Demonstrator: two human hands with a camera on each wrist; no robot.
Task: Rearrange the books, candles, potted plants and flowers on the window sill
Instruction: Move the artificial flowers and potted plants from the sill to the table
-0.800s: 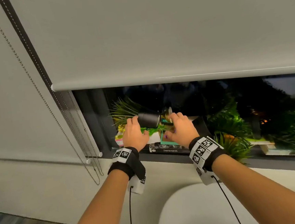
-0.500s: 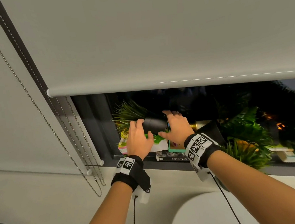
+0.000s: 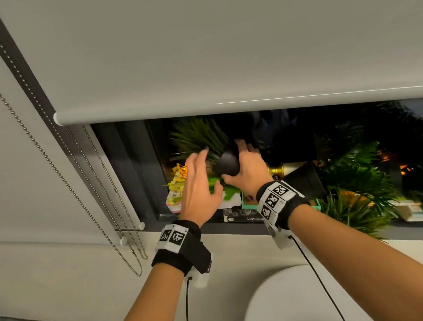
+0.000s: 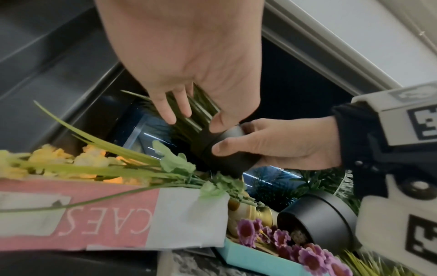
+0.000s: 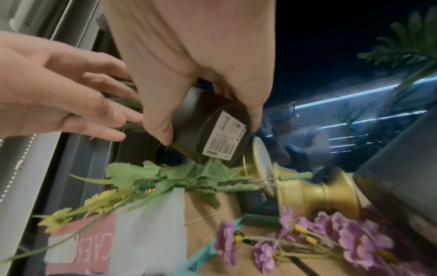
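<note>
A small black pot (image 3: 227,162) of spiky green grass (image 3: 198,138) hangs tilted above the sill, leaves pointing up and left. My right hand (image 3: 244,165) grips the pot round its wall; its base carries a barcode label (image 5: 224,136). My left hand (image 3: 200,176) is open beside it, fingers spread against the grass (image 4: 196,114), thumb by the pot's rim. Below lie yellow flowers (image 4: 59,158) on a pink and white book (image 4: 94,214), purple flowers (image 5: 331,235) on a teal book (image 4: 248,259), and a gold candlestick (image 5: 314,190) on its side.
A second black pot (image 4: 316,220) lies tipped over by the purple flowers. A larger dark pot (image 3: 304,180) and more green plants (image 3: 358,209) fill the sill to the right. The roller blind's bottom bar (image 3: 200,108) hangs low overhead; bead chains (image 3: 103,221) hang at the left.
The left hand has let go of the pot and spread open. The right hand has taken the pot and raised it, its base turned toward me.
</note>
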